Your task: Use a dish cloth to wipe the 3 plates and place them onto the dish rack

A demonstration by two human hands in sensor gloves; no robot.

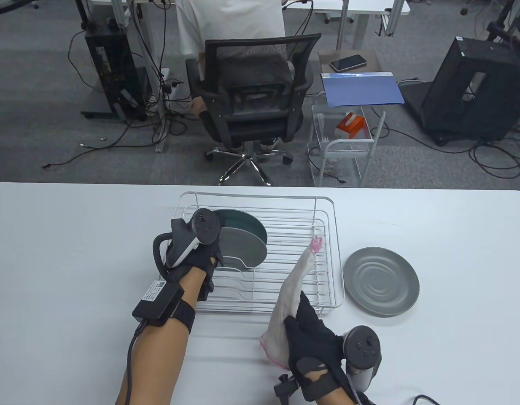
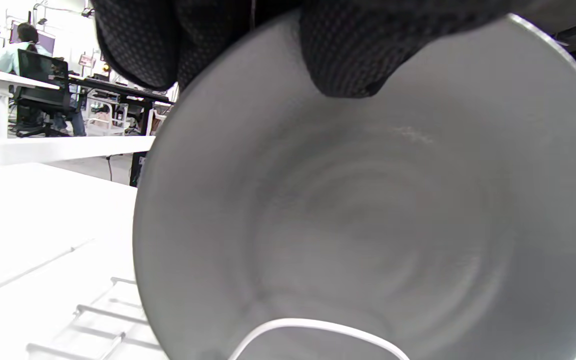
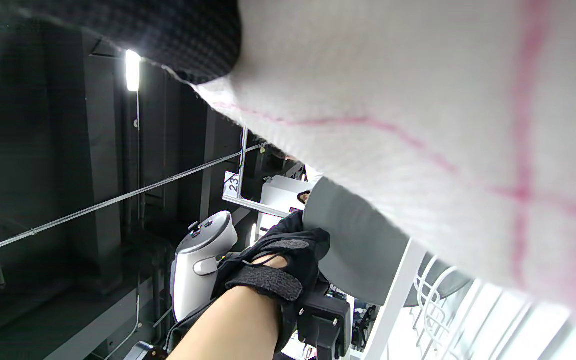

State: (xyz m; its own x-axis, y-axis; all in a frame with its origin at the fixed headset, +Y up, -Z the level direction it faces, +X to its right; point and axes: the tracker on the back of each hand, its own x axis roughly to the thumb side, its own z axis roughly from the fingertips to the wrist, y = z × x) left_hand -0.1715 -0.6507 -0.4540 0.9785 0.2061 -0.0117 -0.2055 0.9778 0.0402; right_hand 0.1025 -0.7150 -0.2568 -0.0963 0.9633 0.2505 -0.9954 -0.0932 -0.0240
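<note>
Office clutter sat behind the white table point(image 1: 74, 236); the dish rack point(image 1: 323, 236) stood mid-table with a teal plate point(image 1: 243, 221) slotted at its left end, a grey plate point(image 1: 245, 249) going in right beside it, and a third plate point(image 1: 381, 282) flat on the table just right of the rack. Risk-wise, the grey one could miss its slot and clack into the teal one if it tipped; left hand point(image 1: 192, 253) was curled around its rim; right hand point(image 1: 312, 337), near the rack's front edge, clutched the dish cloth point(image 1: 291, 291).
</note>
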